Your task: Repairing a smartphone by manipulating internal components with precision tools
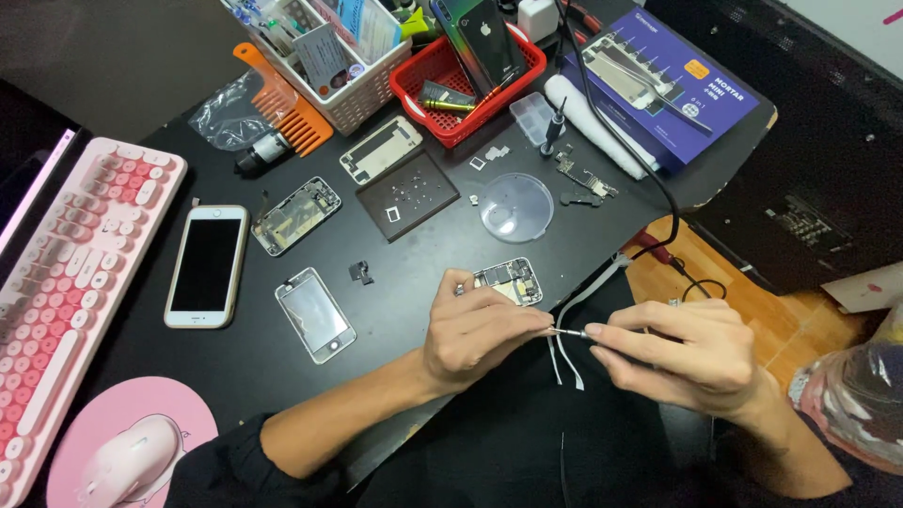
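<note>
Looking down at a black worktop [282, 367] from my own head. At far left lie a pink keyboard [71, 249], a pink mouse [127, 461] on its pad, and a white phone [207, 265] face up. Further right are an opened phone body [296, 214] and a loose screen panel [315, 314].

My left hand [475, 334] comes in from the lower left, forearm angled up and to the right. Its fingers are curled and pressed together at the tips, pinching the end of a thin metal tool [569, 332]. Just above its knuckles, near the worktop's front edge, lies a small opened phone circuit assembly [510, 280], close by but not touched.

The tool lies level, its long axis running left to right, bridging the narrow gap between my hands over my lap.

My right hand [682, 353] comes in from the lower right, thumb and forefinger pinching the tool's other end. Both hands sit equally close to it.
</note>
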